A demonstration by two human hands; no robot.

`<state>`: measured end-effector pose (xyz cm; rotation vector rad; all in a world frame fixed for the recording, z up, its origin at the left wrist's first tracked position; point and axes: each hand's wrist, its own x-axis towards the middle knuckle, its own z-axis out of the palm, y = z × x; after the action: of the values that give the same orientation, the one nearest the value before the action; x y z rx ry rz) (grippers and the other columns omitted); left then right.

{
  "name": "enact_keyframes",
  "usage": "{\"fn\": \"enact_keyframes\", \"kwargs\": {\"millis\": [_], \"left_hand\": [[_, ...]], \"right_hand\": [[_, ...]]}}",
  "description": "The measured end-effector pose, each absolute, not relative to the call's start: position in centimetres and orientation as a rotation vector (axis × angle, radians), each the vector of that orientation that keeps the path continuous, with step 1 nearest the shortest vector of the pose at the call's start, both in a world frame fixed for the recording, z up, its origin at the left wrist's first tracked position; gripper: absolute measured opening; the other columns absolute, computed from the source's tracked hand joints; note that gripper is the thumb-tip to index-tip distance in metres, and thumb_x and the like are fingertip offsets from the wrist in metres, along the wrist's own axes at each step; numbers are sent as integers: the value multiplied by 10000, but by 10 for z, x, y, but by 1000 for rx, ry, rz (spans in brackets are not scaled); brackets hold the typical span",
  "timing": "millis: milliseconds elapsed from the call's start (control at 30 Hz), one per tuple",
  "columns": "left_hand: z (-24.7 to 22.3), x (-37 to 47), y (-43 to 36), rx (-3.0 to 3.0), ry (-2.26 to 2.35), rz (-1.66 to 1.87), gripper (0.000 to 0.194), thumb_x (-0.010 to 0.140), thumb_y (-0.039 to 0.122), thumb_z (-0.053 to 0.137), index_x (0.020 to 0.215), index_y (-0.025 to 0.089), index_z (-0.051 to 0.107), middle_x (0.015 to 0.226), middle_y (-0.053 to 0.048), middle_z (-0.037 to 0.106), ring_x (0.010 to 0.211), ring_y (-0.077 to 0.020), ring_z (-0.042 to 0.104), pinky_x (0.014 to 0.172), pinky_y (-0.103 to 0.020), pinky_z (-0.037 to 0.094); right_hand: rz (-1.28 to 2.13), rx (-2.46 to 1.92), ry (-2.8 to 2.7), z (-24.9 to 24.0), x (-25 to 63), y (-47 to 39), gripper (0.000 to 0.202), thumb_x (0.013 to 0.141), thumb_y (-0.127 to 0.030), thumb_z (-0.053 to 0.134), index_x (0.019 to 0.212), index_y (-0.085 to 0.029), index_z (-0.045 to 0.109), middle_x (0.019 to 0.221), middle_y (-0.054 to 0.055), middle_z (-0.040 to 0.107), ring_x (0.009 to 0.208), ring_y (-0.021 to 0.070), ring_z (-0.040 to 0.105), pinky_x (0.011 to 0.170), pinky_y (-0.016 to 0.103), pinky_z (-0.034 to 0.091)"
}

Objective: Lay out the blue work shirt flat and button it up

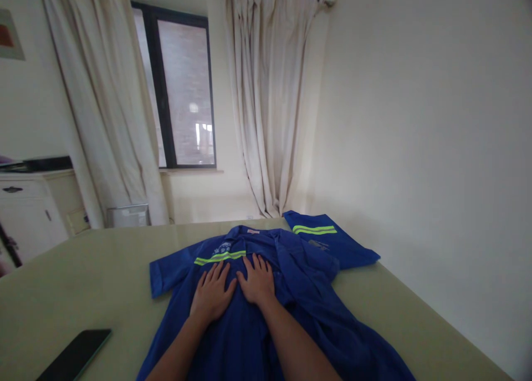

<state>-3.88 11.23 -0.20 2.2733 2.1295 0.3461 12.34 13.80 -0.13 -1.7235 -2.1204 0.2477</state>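
1. A plain off-white wall (436,120) fills the right side of the view.
2. A wide table with a smooth pale green top (120,275) spreads across the lower part, its right edge running along the wall.
3. Two long cream fabric curtains, one at left (108,103) and one at right (272,92), hang in folds either side of a dark-framed rectangular window (187,92).
4. A white wooden cabinet with dark handles (31,203) stands at the far left, beyond the table.
5. A blue short-sleeved cloth work shirt (233,336) lies front up on the table, at the middle of the view. Its collar points away from the person, towards the window side; its long axis runs from far to near, the lower part leaving the bottom of the view. One sleeve reaches out leftward; the right-hand front lies in loose folds.
6. A folded blue cloth garment with a yellow-green band (349,250) lies at the table's far right corner, beside the shirt.
7. The left hand (213,291) and right hand (257,281) rest palm down on the shirt's chest, side by side, fingers slightly spread, gripping nothing visible.
8. A flat black phone (77,356) lies at lower left, apart from the shirt.
9. A yellow-green and grey stripe (220,258) crosses the shirt's chest just beyond the fingertips.
10. A small pale label (253,232) sits inside the collar.
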Motion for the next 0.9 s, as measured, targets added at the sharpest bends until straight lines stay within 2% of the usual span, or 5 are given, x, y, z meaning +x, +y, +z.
{"fn": "enact_keyframes", "kwargs": {"millis": [267,533,600,667,900], "left_hand": [[0,-36,123,2245,2162,489,567,992,482,360,1475,227,510,1584,-69,465,1479,-263,379,1226,-481,236],[13,-36,113,2312,2174,628,420,992,382,400,1254,193,669,1396,-106,625,1326,-277,512,1141,-430,339],[15,-35,111,2324,2169,622,397,1002,363,374,1185,190,680,1315,-121,653,1269,-285,547,1087,-427,382],[16,-34,110,2331,2151,584,385,1015,334,338,1116,185,679,1199,-123,687,1174,-275,605,1023,-406,423],[30,-29,95,2327,2093,385,379,1009,209,307,1187,172,639,1108,-126,712,1033,-240,683,925,-358,477]], "right_hand": [[287,-1458,-1864,18,130,143,444,1049,-454,352,1220,-177,654,1260,111,676,1199,243,571,1058,368,386],[482,-1161,-2020,33,161,32,366,1050,-420,396,897,-227,667,833,2,686,750,154,619,725,243,459],[386,-1148,-2177,10,187,-13,231,958,-478,588,1000,-269,679,1006,3,714,906,183,646,815,259,466],[218,-1157,-2294,-20,215,-48,411,853,-584,698,1156,-309,660,1144,22,715,991,232,653,865,296,484],[4,-1403,-2338,-57,239,-77,692,859,-509,690,1479,-320,449,1258,64,691,1089,325,636,929,417,496]]}}
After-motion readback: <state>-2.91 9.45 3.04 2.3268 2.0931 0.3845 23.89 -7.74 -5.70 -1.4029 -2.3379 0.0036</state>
